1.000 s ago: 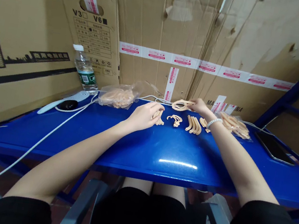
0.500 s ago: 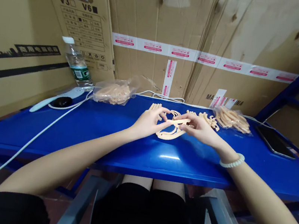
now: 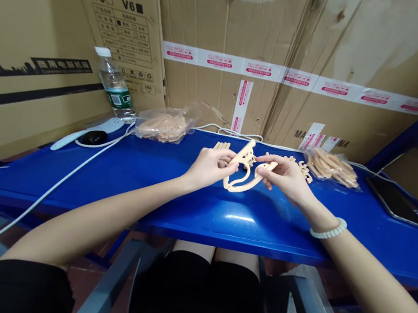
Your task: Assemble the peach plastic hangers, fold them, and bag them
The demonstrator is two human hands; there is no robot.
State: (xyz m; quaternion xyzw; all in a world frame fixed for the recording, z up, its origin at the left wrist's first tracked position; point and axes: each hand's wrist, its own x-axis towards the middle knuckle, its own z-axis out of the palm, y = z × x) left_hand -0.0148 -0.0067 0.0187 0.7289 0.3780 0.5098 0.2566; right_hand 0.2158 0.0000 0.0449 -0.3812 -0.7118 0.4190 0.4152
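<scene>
Between thumb and fingers, my left hand [image 3: 213, 166] grips a pale wooden piece [image 3: 247, 152] that slants up to the right. My right hand [image 3: 283, 176] pinches one end of a curved wooden piece [image 3: 246, 186], whose arc sweeps left toward my left hand; whether the two pieces touch I cannot tell. Behind my hands, small scroll-shaped wooden pieces [image 3: 304, 171] and several short wooden strips [image 3: 222, 146] lie on the blue table [image 3: 141, 183]. My fingers partly hide both held pieces.
Bags of wooden pieces lie at back left [image 3: 166, 127] and back right [image 3: 332, 168]. A water bottle [image 3: 118, 92], a black mouse-like object [image 3: 93, 137] and a white cable [image 3: 48, 192] are on the left; a phone [image 3: 396, 201] is at right. Cardboard [image 3: 210, 98] stands behind.
The wooden piece in my left hand has tilted from nearly level to steeply slanted. My right hand has moved slightly right and now pinches the curved piece's end. The view has shifted slightly.
</scene>
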